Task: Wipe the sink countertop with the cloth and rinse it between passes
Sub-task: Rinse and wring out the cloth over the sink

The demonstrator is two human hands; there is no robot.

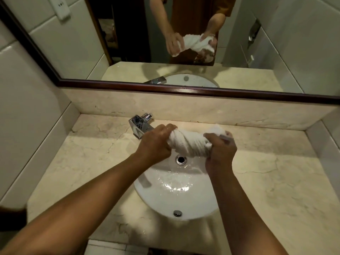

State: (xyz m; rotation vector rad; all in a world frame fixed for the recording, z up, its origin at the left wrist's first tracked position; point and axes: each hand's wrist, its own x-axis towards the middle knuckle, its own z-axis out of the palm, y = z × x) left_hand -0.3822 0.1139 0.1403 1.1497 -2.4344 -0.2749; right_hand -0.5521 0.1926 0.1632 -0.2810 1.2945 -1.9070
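the white cloth [189,143] is twisted into a tight rope and held in the air above the far half of the sink [156,192], just over the overflow hole [181,160]. the left hand [155,142] grips its left end, fingers curled round the fabric, and the right hand [220,153] grips the right end the same way, with a bunched bit of cloth sticking out past the knuckles. the spiral folds run between the two fists. below, the white oval bowl is wet, with water glinting near its middle, and the drain [177,213] sits at the near end. the chrome tap [140,125] stands at the back left of the bowl, just beside the left hand. the beige marble countertop [276,172] surrounds the sink, veined and patchy, with a low marble splashback along the wall. above that hangs a mirror [128,43] in a dark wooden frame, showing the person's arms and the twisted cloth, the tap and the edge of the bowl. pale tiled walls close in on both sides
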